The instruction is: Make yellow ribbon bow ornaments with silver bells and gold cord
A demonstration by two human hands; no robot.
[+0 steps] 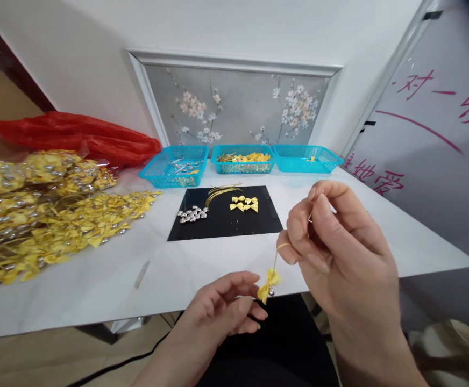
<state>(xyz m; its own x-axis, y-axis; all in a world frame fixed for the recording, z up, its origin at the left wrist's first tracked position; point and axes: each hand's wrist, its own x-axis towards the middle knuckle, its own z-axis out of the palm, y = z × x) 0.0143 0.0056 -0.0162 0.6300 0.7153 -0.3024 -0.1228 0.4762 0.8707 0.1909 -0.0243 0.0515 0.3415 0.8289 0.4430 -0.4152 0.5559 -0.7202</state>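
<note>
My right hand (pixel 343 252) is raised at the right, thumb and index finger pinched on a thin yellow cord (pixel 275 262) that also passes by its lower fingers. From the cord hangs a yellow ribbon bow (pixel 270 284), with a silver bead (pixel 271 291) against its lower side. Just left of the bow is my left hand (pixel 226 306), its fingers curled loosely and apart; whether a fingertip touches the bow I cannot tell. Beyond the hands, a black mat (pixel 218 228) carries silver beads (pixel 193 215), yellow bows (pixel 244 203) and loose gold cords (pixel 222 190).
Three blue baskets line the wall: the left (pixel 148 171) with small pieces, the middle (pixel 244 167) with yellow bows, the right (pixel 319 165) with little inside. Finished-looking bow strings (pixel 77 220) pile up at the left beside a red plastic bag (pixel 81 137). A whiteboard (pixel 428 140) stands right.
</note>
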